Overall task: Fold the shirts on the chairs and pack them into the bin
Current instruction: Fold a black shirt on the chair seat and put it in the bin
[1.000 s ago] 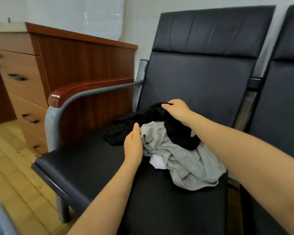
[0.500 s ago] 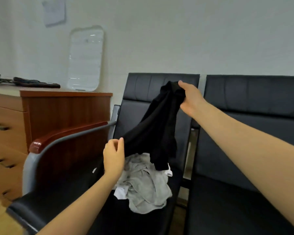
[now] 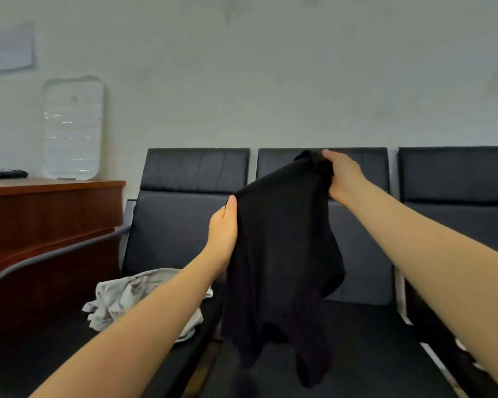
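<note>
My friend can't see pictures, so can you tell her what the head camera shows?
Two bare hands hold a black shirt up in the air: the right hand grips its top, the left hand holds its side edge. Behind it stands a row of black chairs, with a crumpled grey shirt lying on the leftmost seat, beside a wooden cabinet.
</note>
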